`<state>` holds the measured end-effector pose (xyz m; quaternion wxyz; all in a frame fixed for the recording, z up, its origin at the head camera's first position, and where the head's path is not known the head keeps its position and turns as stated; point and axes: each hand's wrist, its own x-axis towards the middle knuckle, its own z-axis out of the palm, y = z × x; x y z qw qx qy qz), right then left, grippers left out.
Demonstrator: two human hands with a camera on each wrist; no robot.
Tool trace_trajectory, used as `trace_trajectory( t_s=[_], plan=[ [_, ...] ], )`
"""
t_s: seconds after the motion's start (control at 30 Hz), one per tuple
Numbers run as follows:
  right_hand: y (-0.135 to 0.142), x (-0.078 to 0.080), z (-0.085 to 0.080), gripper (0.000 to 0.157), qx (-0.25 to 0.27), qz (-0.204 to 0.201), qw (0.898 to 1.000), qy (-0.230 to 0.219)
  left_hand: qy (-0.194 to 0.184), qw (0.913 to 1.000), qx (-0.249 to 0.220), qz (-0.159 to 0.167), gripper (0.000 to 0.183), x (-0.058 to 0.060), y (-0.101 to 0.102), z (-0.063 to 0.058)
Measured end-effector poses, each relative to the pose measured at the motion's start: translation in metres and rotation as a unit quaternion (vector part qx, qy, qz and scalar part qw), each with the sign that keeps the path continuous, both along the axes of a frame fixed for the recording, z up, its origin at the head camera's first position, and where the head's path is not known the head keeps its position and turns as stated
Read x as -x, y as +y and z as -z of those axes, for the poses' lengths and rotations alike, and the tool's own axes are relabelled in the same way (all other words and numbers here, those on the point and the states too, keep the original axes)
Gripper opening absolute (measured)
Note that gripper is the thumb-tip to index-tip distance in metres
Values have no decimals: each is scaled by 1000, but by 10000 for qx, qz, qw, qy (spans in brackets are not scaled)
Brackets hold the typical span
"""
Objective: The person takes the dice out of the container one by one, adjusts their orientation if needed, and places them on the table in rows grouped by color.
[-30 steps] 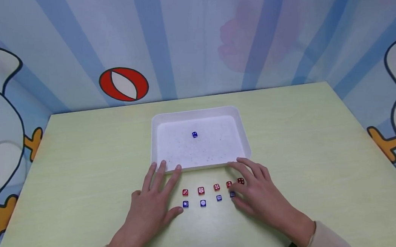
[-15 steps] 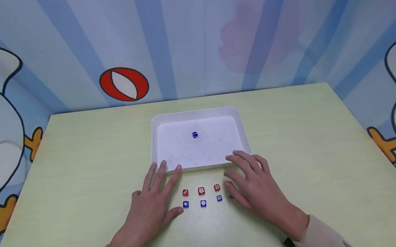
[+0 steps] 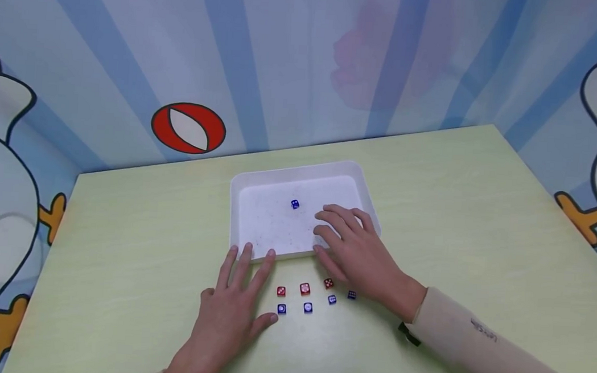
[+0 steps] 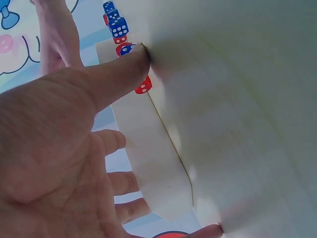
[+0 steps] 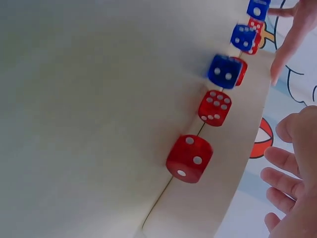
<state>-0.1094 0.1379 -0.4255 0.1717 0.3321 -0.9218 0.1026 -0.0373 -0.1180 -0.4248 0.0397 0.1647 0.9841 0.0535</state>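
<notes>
A white tray [image 3: 258, 179] holds one blue die [image 3: 294, 204]. My right hand [image 3: 353, 247] hovers over the tray's near right part, fingers loosely bent and apart, with nothing between them; the blue die lies beyond its fingertips. My left hand [image 3: 230, 311] is spread, fingertips at the tray's near wall, thumb beside a blue die [image 3: 282, 309] on the table. Before the tray, red dice [image 3: 305, 289] form a row behind a row of blue dice [image 3: 332, 299]. Two more red dice [image 5: 189, 158] show in the right wrist view, hidden under the right hand in the head view.
The pale green table [image 3: 480, 232] reaches back to a blue striped wall [image 3: 285, 66] printed with a red ball [image 3: 188, 128]. Printed cartoon walls stand at both sides. A dark band [image 3: 410, 334] shows below the right sleeve [image 3: 474, 334].
My right hand has gone from the right end of the dice rows forward and left, over the tray. The left hand and the dice in view stay where they were.
</notes>
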Motion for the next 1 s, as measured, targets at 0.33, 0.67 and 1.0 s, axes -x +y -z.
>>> trace_trajectory(
  t_s=[0.33, 0.67, 1.0],
  plan=[
    [-12, 22, 3, 29, -226, 175, 9995, -106, 46, 10000, 26, -1, 102, -1, -1, 4],
    [-32, 42, 7, 43, -387, 576, 9949, -738, 41, 10000, 11, 7, 103, -1, -2, 2],
    [-35, 53, 4, 34, -67, 992, 9893, -1069, 114, 9999, -64, 34, 102, -1, -3, 3]
  ],
)
